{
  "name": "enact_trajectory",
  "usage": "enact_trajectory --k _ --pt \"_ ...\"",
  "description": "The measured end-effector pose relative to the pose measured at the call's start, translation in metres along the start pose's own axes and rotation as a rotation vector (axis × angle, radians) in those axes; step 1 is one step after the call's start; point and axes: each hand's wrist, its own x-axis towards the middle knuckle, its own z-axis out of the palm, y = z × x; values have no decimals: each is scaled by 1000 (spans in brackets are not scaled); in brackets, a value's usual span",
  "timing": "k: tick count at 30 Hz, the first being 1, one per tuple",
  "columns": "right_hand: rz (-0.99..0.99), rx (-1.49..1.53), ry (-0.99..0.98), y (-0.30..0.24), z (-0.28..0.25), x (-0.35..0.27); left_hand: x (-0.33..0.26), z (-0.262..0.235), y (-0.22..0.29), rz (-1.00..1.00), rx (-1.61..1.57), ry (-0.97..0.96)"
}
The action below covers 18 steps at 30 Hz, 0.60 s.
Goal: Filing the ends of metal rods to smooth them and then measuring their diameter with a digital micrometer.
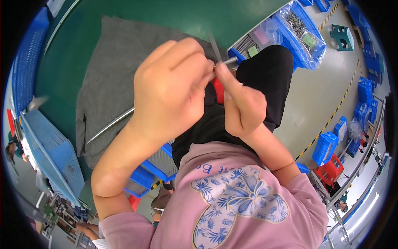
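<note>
My left hand (170,89) and my right hand (242,106) meet close in front of the camera. Between their fingertips they pinch a thin grey metal rod (214,47) and a short metal piece (229,60) that stick out above the fingers. Both hands are curled shut on these small parts. A red object (218,89) shows partly behind my right hand. Below the hands lie my black-clad lap and pink patterned top.
A grey cloth (110,70) covers part of the green table (174,16), with a long metal rod (110,124) lying on it. Blue bins (52,153) stand at left. Bagged metal parts in a blue bin (302,29) sit at upper right. More blue crates (325,147) stand on the floor.
</note>
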Motion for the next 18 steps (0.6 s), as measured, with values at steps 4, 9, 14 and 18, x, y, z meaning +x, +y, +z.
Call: enact_trajectory --k 4,9,14,18 --pt "-55 33 19 9 1 -16 1 0 0 10 15 -45" --pt "6 26 -73 3 -2 -19 0 -1 1 28 34 -38" --pt "-16 79 -89 6 0 -4 -2 -1 1 50 45 -32" --pt "-70 128 -117 21 -2 -26 2 -1 -3 53 39 -32"
